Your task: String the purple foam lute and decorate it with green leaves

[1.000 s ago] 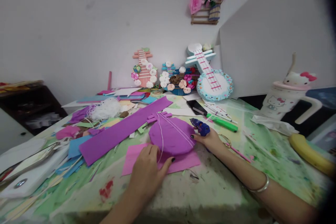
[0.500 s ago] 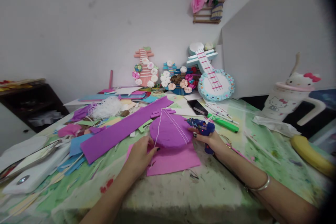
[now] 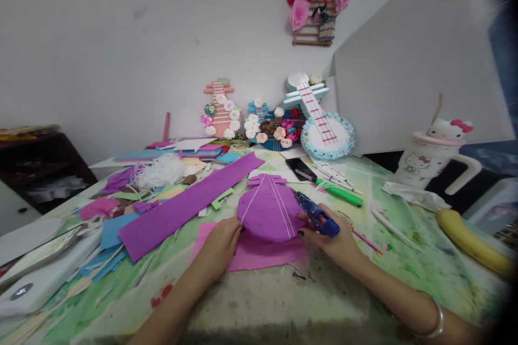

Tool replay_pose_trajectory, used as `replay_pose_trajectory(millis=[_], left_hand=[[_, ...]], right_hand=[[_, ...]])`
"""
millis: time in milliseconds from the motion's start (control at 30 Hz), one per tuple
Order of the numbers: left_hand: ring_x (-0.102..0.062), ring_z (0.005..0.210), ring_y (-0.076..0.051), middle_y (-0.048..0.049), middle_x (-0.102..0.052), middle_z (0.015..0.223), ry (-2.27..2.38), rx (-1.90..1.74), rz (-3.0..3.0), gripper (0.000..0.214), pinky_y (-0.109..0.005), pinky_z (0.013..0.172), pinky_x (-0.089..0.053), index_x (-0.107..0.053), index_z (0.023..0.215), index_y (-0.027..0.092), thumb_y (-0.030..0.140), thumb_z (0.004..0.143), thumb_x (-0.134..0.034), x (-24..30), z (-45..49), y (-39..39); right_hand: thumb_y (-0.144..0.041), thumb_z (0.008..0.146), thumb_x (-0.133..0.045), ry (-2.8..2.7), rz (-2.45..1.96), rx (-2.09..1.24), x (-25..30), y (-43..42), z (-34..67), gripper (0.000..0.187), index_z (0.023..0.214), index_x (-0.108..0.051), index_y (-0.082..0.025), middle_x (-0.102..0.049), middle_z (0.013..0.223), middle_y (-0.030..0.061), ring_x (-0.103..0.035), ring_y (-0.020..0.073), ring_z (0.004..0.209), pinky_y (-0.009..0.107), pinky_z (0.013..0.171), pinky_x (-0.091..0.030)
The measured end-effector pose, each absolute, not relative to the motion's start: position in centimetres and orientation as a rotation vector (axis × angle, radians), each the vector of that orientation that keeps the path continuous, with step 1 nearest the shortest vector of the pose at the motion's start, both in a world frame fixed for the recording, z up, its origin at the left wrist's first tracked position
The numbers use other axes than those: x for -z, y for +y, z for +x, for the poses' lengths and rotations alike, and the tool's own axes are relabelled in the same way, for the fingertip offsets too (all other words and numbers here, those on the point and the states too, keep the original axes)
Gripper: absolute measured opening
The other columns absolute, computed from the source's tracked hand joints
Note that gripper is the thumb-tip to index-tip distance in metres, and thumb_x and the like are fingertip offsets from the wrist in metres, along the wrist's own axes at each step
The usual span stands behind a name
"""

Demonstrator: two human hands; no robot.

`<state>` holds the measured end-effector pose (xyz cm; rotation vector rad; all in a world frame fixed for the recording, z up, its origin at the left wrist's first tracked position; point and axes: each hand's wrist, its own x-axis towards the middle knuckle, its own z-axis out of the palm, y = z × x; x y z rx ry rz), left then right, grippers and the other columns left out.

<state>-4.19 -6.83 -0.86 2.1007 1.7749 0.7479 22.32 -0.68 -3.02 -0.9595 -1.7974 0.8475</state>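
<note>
A rounded purple craft instrument (image 3: 265,213) lies in the middle, over a pink paper sheet (image 3: 267,256). White strings run from its narrow top down over its body. At its left edge my left hand (image 3: 220,242) is closed, fingertips pinched at the end of the leftmost white string (image 3: 253,199), which runs straight to them. My right hand (image 3: 335,240) is wrapped round a dark blue glue gun (image 3: 318,214). The gun's nozzle tilts up and left beside the instrument's right side, and fingers of that hand are at the instrument's lower right edge.
A long purple paper strip (image 3: 186,207) lies at the left, near blue paper scraps (image 3: 115,232) and a white string bundle (image 3: 159,171). At the right are a green-handled tool (image 3: 340,193), a phone (image 3: 299,168), a banana (image 3: 473,240) and a lidded cup (image 3: 424,159). Finished craft instruments (image 3: 327,137) stand behind.
The leftmost string, slack and curved before, is now straight. My left hand is up against the instrument's edge. My right hand has lowered and turned the glue gun, fingers meeting the instrument's right edge.
</note>
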Motion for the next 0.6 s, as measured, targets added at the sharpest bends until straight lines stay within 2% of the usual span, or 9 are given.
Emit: replay_pose_trajectory(millis=[100,233,467,600], left_hand=[[-0.059,0.088,-0.022,-0.0107,-0.065,0.094,1.791,-0.717,2.138,0.028,-0.033,0.080,-0.043,-0.056,0.083,0.018,0.017,0.088,-0.028,0.8,-4.0,-7.1],[-0.059,0.083,-0.024,-0.0110,-0.065,0.086,1.991,-0.632,2.130,0.028,-0.036,0.076,-0.044,-0.055,0.081,0.018,0.018,0.089,-0.029,0.8,-3.5,-8.3],[-0.059,0.076,-0.021,-0.0081,-0.065,0.081,1.779,-0.847,2.309,0.026,-0.034,0.070,-0.046,-0.059,0.083,0.019,0.019,0.091,-0.034,0.9,-0.8,-10.5],[-0.058,0.077,-0.021,-0.0081,-0.064,0.083,1.715,-0.806,2.375,0.028,-0.033,0.070,-0.047,-0.060,0.084,0.018,0.016,0.091,-0.033,1.3,0.8,-10.4]], right_hand=[[-0.038,0.068,-0.075,-1.799,-0.996,-0.822,3.3,-1.0,22.0,0.036,0.096,-0.059,-0.022,-0.070,0.100,0.0075,-0.066,0.0239,0.081,0.035,0.073,-0.053],[-0.039,0.064,-0.078,-1.818,-1.027,-0.816,3.6,-1.1,21.6,0.045,0.101,-0.059,-0.022,-0.070,0.096,0.0065,-0.065,0.0249,0.081,0.037,0.073,-0.053],[-0.035,0.065,-0.076,-1.825,-1.033,-0.721,3.6,-1.2,21.5,0.041,0.100,-0.060,-0.024,-0.069,0.093,0.0060,-0.063,0.0257,0.085,0.035,0.070,-0.052],[-0.035,0.065,-0.076,-1.825,-1.052,-0.662,3.6,-1.3,21.4,0.037,0.097,-0.061,-0.024,-0.069,0.090,0.0049,-0.063,0.0246,0.081,0.034,0.069,-0.051]])
